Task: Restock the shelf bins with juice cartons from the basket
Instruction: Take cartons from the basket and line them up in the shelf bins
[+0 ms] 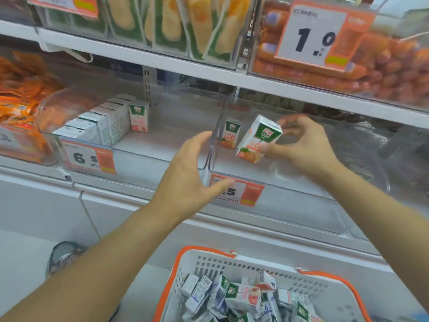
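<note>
A shop: price tags (311,34) on stocked shelf bins (139,145).

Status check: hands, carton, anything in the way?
Right hand pinching tilted juice carton over right bin. Left hand open, empty. One carton already standing inside; path clear.

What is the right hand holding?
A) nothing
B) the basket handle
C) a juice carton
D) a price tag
C: the right hand pinches a tilted juice carton over the right bin, while the left hand is open and holds nothing.
</note>
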Motion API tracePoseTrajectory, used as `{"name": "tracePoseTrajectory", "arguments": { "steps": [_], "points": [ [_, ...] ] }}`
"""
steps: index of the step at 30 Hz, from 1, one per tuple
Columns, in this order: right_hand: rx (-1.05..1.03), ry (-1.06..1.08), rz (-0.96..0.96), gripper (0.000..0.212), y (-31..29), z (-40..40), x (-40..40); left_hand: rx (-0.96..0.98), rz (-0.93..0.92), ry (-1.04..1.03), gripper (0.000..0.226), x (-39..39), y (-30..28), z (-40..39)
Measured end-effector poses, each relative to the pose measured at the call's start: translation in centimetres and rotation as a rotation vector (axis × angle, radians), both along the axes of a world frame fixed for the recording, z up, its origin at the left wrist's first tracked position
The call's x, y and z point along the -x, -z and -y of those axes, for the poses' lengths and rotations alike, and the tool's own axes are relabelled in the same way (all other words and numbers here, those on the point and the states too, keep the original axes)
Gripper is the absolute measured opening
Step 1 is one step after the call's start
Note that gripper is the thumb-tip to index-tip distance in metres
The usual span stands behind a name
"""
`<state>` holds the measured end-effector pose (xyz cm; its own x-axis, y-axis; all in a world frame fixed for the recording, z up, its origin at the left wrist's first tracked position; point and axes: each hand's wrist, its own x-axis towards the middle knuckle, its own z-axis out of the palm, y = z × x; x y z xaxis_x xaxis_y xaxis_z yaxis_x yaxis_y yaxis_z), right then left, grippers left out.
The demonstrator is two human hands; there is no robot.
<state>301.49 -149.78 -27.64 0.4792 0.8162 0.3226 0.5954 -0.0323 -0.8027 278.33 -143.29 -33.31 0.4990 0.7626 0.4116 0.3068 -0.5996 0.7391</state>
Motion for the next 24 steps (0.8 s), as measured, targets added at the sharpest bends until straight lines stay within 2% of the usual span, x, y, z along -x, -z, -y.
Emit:
{"name": "tracePoseTrajectory", "arguments": {
  "steps": [2,4,7,11,15,19,21,24],
  "points": [
    [0.067,0.056,-0.013,0.053,1.1,-3.5,-0.8,-0.021,-0.056,-0.027,0.111,-0.8,0.9,-0.4],
    [0.144,0.082,-0.075,0.053,2.5,-6.9,-1.5,-0.061,-0.084,-0.057,0.115,-1.2,1.3,-0.5],
    [0.258,0.123,-0.013,0.052,4.4,-11.5,-2.4,-0.137,-0.089,-0.09,0.105,-1.6,1.6,-0.7],
    [0.274,0.184,0.07,0.049,6.1,-14.6,-2.6,-0.142,-0.037,-0.097,0.099,-1.7,2.0,-0.8],
    [0.257,0.227,0.023,0.067,7.2,-15.2,-2.9,-0.154,-0.023,-0.096,0.099,-1.8,2.0,-1.1],
    [0.31,0.214,-0.053,0.071,6.4,-14.4,-3.1,-0.169,-0.017,-0.097,0.098,-1.9,2.0,-1.1],
    [0.313,0.18,-0.07,0.06,4.9,-12.9,-2.9,-0.186,-0.017,-0.108,0.096,-1.9,2.4,-1.1],
    [0.26,0.068,-0.036,0.023,1.4,-7.8,-1.2,-0.289,-0.011,-0.128,0.089,-2.2,3.0,-0.8]
  ]
}}
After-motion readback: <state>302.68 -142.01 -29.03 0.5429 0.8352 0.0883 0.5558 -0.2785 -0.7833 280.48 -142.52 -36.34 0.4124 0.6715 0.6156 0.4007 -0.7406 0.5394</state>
